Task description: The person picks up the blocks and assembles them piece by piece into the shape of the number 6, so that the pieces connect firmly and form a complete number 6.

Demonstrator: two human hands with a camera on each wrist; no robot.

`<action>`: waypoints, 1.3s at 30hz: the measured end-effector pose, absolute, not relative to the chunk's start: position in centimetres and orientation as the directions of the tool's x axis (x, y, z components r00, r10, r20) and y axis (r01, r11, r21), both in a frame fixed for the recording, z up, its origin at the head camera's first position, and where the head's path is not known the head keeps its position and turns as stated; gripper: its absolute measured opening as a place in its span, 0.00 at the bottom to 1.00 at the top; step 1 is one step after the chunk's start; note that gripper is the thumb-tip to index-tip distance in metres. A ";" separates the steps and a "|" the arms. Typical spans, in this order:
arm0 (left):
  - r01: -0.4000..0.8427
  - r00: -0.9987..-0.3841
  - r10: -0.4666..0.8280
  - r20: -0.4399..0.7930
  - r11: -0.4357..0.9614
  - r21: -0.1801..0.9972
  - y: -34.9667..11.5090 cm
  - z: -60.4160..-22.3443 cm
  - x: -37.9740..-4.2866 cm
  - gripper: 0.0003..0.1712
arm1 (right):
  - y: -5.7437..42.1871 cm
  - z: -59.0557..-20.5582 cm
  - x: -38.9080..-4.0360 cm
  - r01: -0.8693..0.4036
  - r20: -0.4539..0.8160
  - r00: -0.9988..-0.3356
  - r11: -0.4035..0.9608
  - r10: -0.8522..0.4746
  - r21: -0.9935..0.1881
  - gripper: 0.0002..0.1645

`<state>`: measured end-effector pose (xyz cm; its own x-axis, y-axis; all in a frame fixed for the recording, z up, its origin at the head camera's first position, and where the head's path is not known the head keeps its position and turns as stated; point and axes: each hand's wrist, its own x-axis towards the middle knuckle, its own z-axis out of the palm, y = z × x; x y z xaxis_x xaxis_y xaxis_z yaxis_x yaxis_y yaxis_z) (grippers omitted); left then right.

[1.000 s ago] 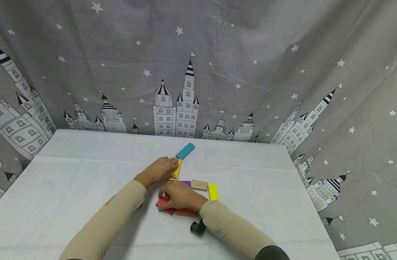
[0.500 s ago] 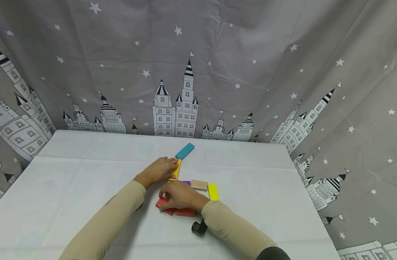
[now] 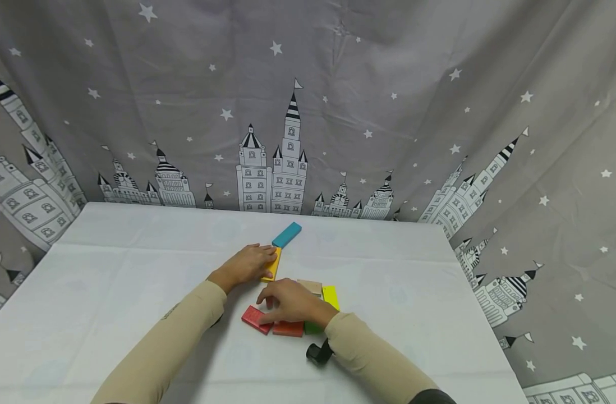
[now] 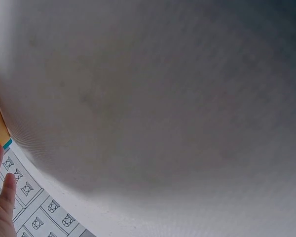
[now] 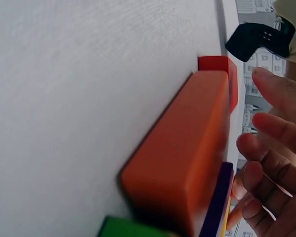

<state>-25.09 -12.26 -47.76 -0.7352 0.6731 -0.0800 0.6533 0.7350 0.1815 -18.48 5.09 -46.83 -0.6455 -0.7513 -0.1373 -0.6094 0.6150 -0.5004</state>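
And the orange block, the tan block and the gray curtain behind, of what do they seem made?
Orange block: probably painted wood, smooth, satin-looking; its opaque colour shows no grain, so plastic is possible.
Tan block: likely bare wood, judging by its pale, woodlike colour; grain is too small to tell.
Gray curtain: printed fabric, matt, as folds and wrinkles show.

1. Head view: left hand (image 3: 247,266) is covering much of the amber block (image 3: 276,262) under its fingers.
2. Right thumb is masking a corner of the red block (image 3: 254,318); behind the fingers, the right hand (image 3: 290,300) is overlapping the wooden block (image 3: 312,287) and the green block (image 3: 313,327).
3. Left wrist view: picture's edge is cropping hand and amber block; beside the fingertips, only the teal block's (image 4: 8,143) tip is showing.
4. Right wrist view: beside the fingers, the orange block (image 5: 175,148) is looking blurred and is hiding part of the purple block (image 5: 218,202).
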 end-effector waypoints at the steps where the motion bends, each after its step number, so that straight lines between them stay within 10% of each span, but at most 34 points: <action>1: 0.652 -0.736 0.672 -0.082 0.736 0.181 -12.2 -47.7 -25.1 0.35 | 5.3 -46.8 -18.5 -0.611 -0.133 -0.645 0.612 -0.753 -0.502 0.21; 39: 0.639 -0.748 0.656 -0.098 0.753 0.160 -12.2 -48.0 -25.2 0.35 | 10.6 -47.7 -16.0 -0.544 -0.038 -0.717 0.593 -0.696 -0.594 0.19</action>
<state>-25.17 -12.16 -48.05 -0.7485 0.6559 -0.0981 0.6386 0.7527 0.1602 -16.02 10.64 -47.70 -0.7174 -0.6956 -0.0380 -0.5437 0.5933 -0.5936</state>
